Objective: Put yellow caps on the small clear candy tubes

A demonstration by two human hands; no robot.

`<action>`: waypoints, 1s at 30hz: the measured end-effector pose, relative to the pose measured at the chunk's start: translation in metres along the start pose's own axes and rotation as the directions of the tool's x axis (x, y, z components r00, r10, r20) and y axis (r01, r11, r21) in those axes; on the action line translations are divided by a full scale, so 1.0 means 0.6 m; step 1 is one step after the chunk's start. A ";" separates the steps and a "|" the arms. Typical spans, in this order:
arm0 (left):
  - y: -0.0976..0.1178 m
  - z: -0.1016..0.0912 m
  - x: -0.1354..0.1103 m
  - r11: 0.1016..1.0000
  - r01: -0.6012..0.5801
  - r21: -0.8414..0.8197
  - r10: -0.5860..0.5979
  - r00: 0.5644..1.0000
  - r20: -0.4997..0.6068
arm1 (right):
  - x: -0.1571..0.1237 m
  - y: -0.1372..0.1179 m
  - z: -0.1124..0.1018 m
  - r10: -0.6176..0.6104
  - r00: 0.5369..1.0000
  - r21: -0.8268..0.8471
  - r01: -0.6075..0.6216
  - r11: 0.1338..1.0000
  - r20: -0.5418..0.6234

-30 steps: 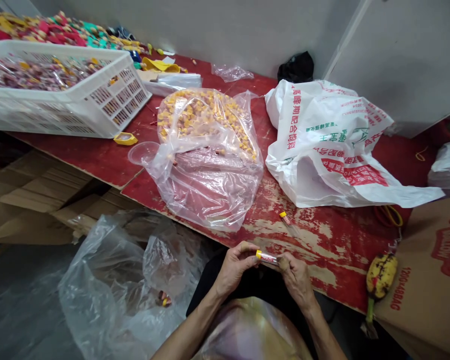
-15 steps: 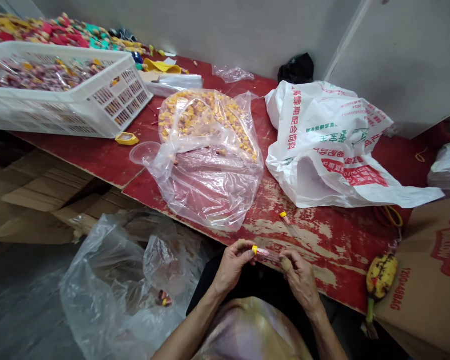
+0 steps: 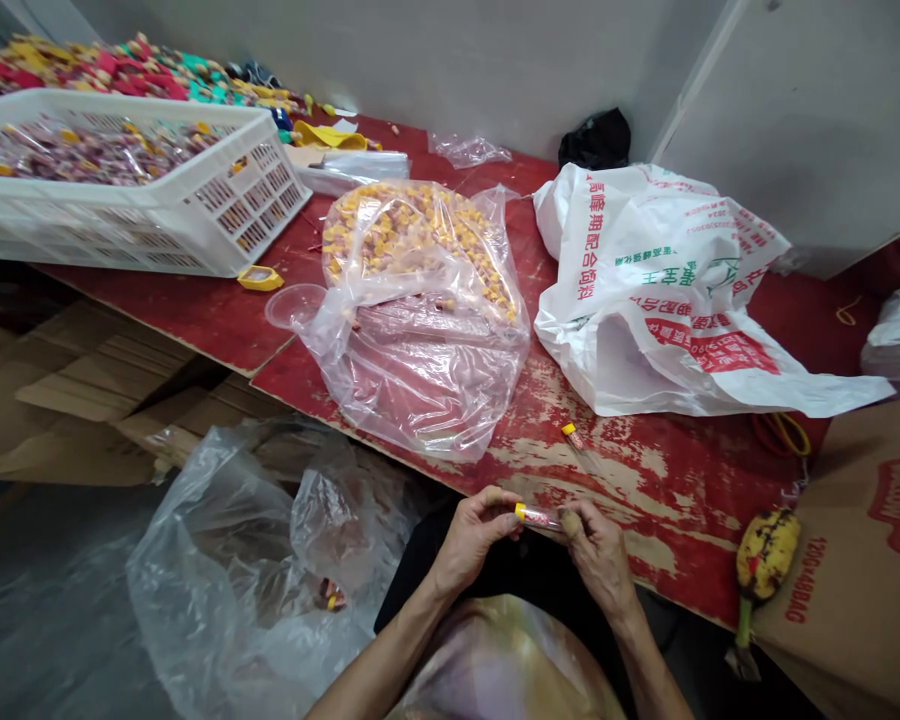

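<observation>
Between my two hands lies a small clear tube [image 3: 538,516] with a yellow cap and pink-and-white pieces inside, held nearly level above my lap. My left hand [image 3: 476,540] pinches it at the yellow cap. The fingers of my right hand [image 3: 596,550] are closed around its clear end and hide part of it. A second yellow-capped tube [image 3: 579,443] rests on the worn red table [image 3: 645,485] just beyond my hands. Farther back is a large clear plastic bag [image 3: 420,340] filled with many yellow-capped pieces.
A white basket [image 3: 195,225] of packed pieces stands at the left. A printed white sack [image 3: 660,290] lies at the right. By the table's right edge are a spotted banana [image 3: 766,555] and a cardboard box [image 3: 855,560]. Clear plastic sheeting [image 3: 217,570] hangs below the front edge.
My hands have moved slightly right and down with the tube. Less of its clear end shows between them. The whole view has shifted a little.
</observation>
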State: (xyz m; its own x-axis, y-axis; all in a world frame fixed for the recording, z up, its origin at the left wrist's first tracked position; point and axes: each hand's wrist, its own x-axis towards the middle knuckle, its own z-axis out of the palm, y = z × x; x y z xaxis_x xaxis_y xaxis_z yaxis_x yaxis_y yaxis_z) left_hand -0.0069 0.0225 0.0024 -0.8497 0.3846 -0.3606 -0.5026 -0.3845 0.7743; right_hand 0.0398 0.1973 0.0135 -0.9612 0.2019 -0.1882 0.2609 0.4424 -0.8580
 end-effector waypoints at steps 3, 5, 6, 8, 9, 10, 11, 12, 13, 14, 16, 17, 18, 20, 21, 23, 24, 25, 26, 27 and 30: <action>-0.001 0.001 0.000 1.000 0.001 -0.001 -0.001 1.000 -0.019 | 0.000 -0.001 0.000 -0.002 1.000 0.008 0.002 1.000 0.017; 0.000 0.000 0.001 1.000 -0.014 -0.003 0.014 0.999 -0.049 | -0.001 -0.003 0.001 -0.030 0.999 0.008 0.030 1.000 0.039; 0.000 -0.001 0.001 1.000 -0.022 -0.003 0.022 0.998 -0.059 | -0.002 -0.004 0.002 -0.040 0.998 0.008 0.039 0.999 0.050; 0.000 -0.003 0.002 1.000 -0.029 0.001 0.029 0.998 -0.058 | -0.002 -0.004 0.004 -0.045 0.997 -0.006 0.045 0.999 0.065; 0.000 -0.004 0.002 1.000 -0.027 0.002 0.028 0.998 -0.051 | -0.001 -0.003 0.004 -0.044 0.997 -0.019 0.045 0.999 0.065; 0.001 -0.005 0.002 1.000 -0.026 0.005 0.026 0.999 -0.042 | 0.000 -0.001 0.004 -0.043 0.997 -0.036 0.045 0.998 0.060; 0.001 -0.005 0.002 1.000 -0.025 0.007 0.025 0.999 -0.036 | 0.002 0.000 0.004 -0.042 0.998 -0.056 0.045 0.997 0.054; 0.001 -0.005 0.002 1.000 -0.025 0.007 0.025 0.999 -0.035 | 0.003 0.001 0.003 -0.039 0.998 -0.070 0.043 0.997 0.052; 0.002 -0.005 0.002 1.000 -0.025 0.007 0.026 0.999 -0.037 | 0.003 0.001 0.002 -0.036 0.998 -0.074 0.039 0.997 0.052; 0.002 -0.005 0.002 1.000 -0.026 0.006 0.026 0.999 -0.041 | 0.004 0.000 0.001 -0.035 0.998 -0.065 0.038 0.997 0.052; 0.003 -0.003 0.002 1.000 -0.021 0.006 0.022 0.999 -0.045 | 0.003 -0.002 -0.003 -0.046 0.997 -0.028 0.048 0.998 0.059; 0.002 -0.003 0.003 1.000 -0.018 0.006 0.018 0.999 -0.044 | 0.003 -0.003 -0.004 -0.054 0.996 -0.012 0.055 0.998 0.071; 0.002 -0.002 0.003 1.000 -0.015 0.006 0.016 0.999 -0.038 | 0.002 -0.004 -0.005 -0.061 0.995 -0.003 0.061 0.998 0.083; 0.001 -0.001 0.002 1.000 -0.013 0.005 0.013 1.000 -0.024 | 0.003 -0.001 -0.005 -0.057 0.994 -0.019 0.059 0.998 0.096; 0.000 -0.001 0.002 1.000 -0.012 0.006 0.012 1.000 -0.019 | 0.003 0.002 -0.005 -0.048 0.995 -0.034 0.051 0.998 0.091; -0.001 -0.001 0.002 1.000 -0.014 0.014 0.014 1.000 -0.016 | 0.004 0.007 -0.003 -0.033 0.997 -0.055 0.036 0.998 0.067; -0.001 -0.002 0.002 1.000 -0.017 0.018 0.017 1.000 -0.019 | 0.005 0.009 -0.003 -0.029 0.997 -0.056 0.033 0.998 0.072; -0.002 -0.002 0.002 1.000 -0.021 0.021 0.021 0.999 -0.027 | 0.005 0.009 -0.003 -0.027 0.996 -0.050 0.032 0.998 0.087; -0.002 -0.003 0.003 0.999 -0.023 0.024 0.024 0.999 -0.035 | 0.005 0.008 -0.004 -0.032 0.995 -0.041 0.036 0.998 0.099; -0.002 -0.004 0.004 0.999 -0.025 0.023 0.026 0.999 -0.044 | 0.004 0.006 -0.006 -0.042 0.993 -0.030 0.045 0.999 0.108; -0.005 -0.004 0.006 1.000 -0.013 0.015 0.013 0.999 -0.052 | 0.003 0.001 -0.010 -0.066 0.987 -0.015 0.069 0.997 0.146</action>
State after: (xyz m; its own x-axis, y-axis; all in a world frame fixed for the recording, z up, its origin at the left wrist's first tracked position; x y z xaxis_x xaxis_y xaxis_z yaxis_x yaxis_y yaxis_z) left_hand -0.0088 0.0232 -0.0027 -0.8635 0.3355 -0.3766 -0.4894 -0.3766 0.7865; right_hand 0.0388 0.2032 0.0156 -0.9791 0.0420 -0.1989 0.1951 0.4680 -0.8619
